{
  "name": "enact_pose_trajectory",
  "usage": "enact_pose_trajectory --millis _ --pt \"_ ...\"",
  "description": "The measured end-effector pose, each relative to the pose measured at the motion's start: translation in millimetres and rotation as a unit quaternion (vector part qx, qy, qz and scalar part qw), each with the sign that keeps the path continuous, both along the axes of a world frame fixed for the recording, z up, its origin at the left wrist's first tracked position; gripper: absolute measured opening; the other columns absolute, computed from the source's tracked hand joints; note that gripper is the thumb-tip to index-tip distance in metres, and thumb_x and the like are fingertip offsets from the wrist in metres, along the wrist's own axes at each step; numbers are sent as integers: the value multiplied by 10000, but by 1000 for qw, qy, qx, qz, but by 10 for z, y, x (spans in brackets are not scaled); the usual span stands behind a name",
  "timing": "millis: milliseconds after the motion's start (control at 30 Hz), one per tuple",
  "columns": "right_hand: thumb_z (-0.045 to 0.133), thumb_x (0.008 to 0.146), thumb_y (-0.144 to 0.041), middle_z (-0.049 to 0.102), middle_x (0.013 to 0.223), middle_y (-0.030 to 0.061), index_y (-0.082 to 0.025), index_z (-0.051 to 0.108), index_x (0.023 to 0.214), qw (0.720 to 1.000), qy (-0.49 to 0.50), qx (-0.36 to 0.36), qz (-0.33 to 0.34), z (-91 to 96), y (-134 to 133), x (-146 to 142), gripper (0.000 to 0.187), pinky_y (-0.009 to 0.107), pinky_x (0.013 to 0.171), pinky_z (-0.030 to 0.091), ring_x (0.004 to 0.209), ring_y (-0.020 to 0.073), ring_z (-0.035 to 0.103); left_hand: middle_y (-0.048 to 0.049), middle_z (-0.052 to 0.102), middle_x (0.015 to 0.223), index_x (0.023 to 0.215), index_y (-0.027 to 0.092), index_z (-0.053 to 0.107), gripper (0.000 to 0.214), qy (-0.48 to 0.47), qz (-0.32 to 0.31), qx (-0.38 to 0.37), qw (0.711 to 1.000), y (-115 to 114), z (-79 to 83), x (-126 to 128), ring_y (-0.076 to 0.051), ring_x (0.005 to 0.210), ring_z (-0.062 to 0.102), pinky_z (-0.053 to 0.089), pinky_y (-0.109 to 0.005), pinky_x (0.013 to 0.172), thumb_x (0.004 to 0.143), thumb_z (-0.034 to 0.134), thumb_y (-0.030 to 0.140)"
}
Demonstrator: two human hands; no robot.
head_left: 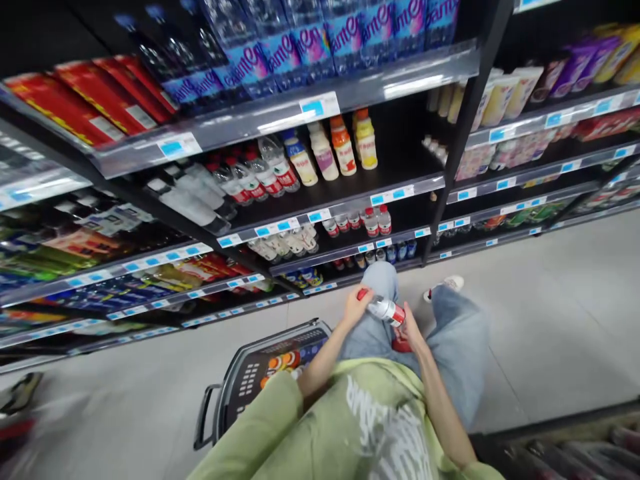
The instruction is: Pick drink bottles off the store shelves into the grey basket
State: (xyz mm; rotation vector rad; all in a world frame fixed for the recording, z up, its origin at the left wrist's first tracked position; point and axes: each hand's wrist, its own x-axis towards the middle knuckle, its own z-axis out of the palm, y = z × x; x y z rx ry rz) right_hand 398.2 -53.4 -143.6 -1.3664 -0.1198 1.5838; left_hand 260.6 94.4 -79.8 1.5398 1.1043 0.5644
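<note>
A clear water bottle (383, 307) with a red cap and red label lies tilted in front of my knees, held between my two hands. My left hand (355, 307) is closed around its cap end. The other end, by the label, is gripped by my right hand (411, 331). Something red (401, 345) shows just below my right hand, too covered to make out. At my left side stands a dark shopping basket (249, 378) with several orange-capped bottles (283, 362) in it, partly hidden by my left arm.
Shelving with drinks rises ahead. Small red-capped bottles (377, 221) stand on a low shelf, and yogurt drink bottles (345, 145) one level higher. Blue-labelled water bottles (320, 40) fill the top. Pale floor (565, 280) extends to the right; a dark display edge (550, 427) lies behind right.
</note>
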Motion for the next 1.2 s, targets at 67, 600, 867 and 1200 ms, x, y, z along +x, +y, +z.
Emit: enact_pose_trajectory --millis 67,600,867,1200 --pt "385 874 -971 430 352 13 -249 501 558 1000 0 -7 -12 -29 -26 13 796 258 377 386 328 117 364 44 565 639 844 205 637 409 -27 7 -35 999 4 -36 -2 -117 525 503 415 -237 534 846 719 606" --pt "820 730 -692 724 767 -12 -250 629 1114 991 -20 86 -101 113 -78 34 616 274 454 505 546 176 638 54 548 626 849 212 605 432 -94 62 -105 988 -11 -105 -32 -96 437 475 363 -217 412 792 782 602" --pt "967 613 -385 713 1160 49 -258 605 1142 950 -224 174 -132 223 -106 -3 653 334 851 621 1014 228 695 52 569 678 841 212 590 367 -109 76 -123 983 12 -204 -31 -92 471 490 406 -224 443 769 788 512" --pt "850 731 -309 693 1214 100 -240 597 1125 849 -456 204 -171 97 -94 -190 474 450 1054 556 1123 262 678 56 587 655 813 208 606 385 -127 80 -122 981 22 -207 -18 -97 436 512 402 -231 417 728 820 516"
